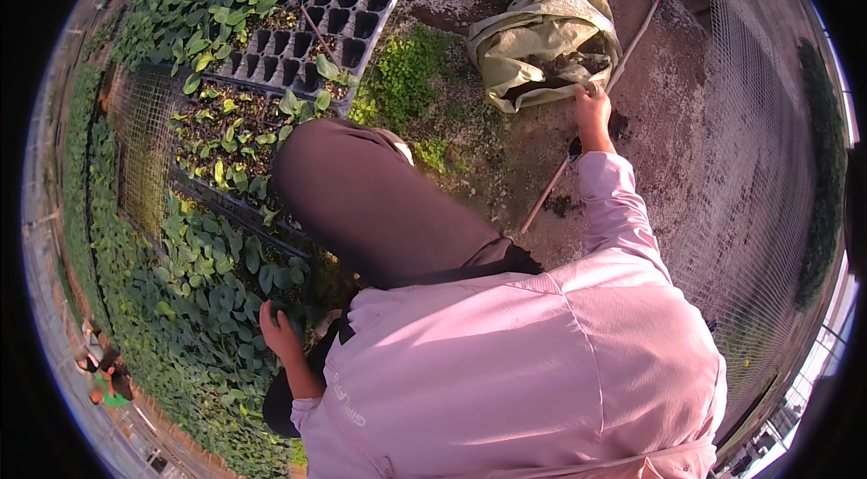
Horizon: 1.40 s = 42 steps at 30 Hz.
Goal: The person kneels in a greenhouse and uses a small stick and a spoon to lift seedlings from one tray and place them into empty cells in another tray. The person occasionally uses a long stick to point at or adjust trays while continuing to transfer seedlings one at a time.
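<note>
My right hand (pixel 593 115) grips the near rim of a pale green woven sack (pixel 552 22). The sack stands with its mouth slack and folded, and dark material shows inside. At the lower left my left hand (pixel 279 333) is beside dense green seedlings (pixel 217 269). Leaves and the hand's own back leave it unclear whether its fingers hold anything. Before my bent knee lies a black plastic cell tray (pixel 291 62) with many vacant cells and a few plants. Next to it, another patch of small seedlings (pixel 227 133) has yellowing leaves.
A thin pole (pixel 633 45) lies on the ground beside the sack, partly behind my right forearm. Low green weeds (pixel 410 73) grow between tray and sack. Wire mesh (pixel 752 140) runs along the right side. People (pixel 105 374) are visible far off at lower left.
</note>
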Each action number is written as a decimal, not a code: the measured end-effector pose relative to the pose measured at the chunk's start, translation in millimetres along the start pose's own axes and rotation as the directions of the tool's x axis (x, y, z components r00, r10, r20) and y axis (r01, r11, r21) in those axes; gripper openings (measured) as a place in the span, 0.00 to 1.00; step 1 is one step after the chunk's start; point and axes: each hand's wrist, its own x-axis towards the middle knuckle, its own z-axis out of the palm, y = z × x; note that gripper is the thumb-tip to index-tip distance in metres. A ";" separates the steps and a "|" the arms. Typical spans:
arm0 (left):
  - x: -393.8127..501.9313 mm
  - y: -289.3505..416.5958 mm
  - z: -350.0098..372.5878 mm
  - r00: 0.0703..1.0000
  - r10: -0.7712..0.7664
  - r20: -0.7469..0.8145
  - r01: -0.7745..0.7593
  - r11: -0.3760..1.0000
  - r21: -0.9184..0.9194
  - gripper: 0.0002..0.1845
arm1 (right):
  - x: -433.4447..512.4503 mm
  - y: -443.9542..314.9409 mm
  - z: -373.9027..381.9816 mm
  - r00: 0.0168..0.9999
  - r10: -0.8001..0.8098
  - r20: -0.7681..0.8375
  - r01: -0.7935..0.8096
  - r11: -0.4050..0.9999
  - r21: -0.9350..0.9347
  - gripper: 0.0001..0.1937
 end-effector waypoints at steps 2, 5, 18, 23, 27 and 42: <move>1.7 0.6 1.2 1.000 0.024 -0.014 -0.024 0.999 -0.027 0.17 | -16.4 -32.7 -24.6 0.999 0.023 0.046 -0.029 0.991 0.132 0.07; 1.5 -1.6 1.1 0.998 0.030 -0.049 -0.034 0.996 -0.087 0.17 | -47.6 -57.8 -63.8 0.988 0.020 0.152 -0.062 0.958 0.278 0.06; -8.9 -29.5 1.4 0.997 -0.039 -0.062 0.028 0.983 -0.182 0.16 | -75.6 51.5 -91.4 0.806 0.358 0.471 0.110 0.691 -0.714 0.19; -16.3 -35.5 3.4 0.997 -0.067 -0.038 0.060 0.985 -0.164 0.16 | -26.5 37.0 -47.6 0.976 0.092 0.199 0.042 0.812 -0.582 0.25; -13.1 -36.1 8.6 0.996 -0.091 -0.008 0.088 0.984 -0.157 0.16 | 24.6 31.3 11.1 0.977 0.150 0.153 -0.028 0.799 -0.601 0.30; -11.4 19.5 -0.6 0.952 -0.232 -0.201 0.199 0.965 -0.170 0.16 | 88.5 -158.9 182.0 0.553 -0.506 0.661 0.772 0.609 -0.180 0.12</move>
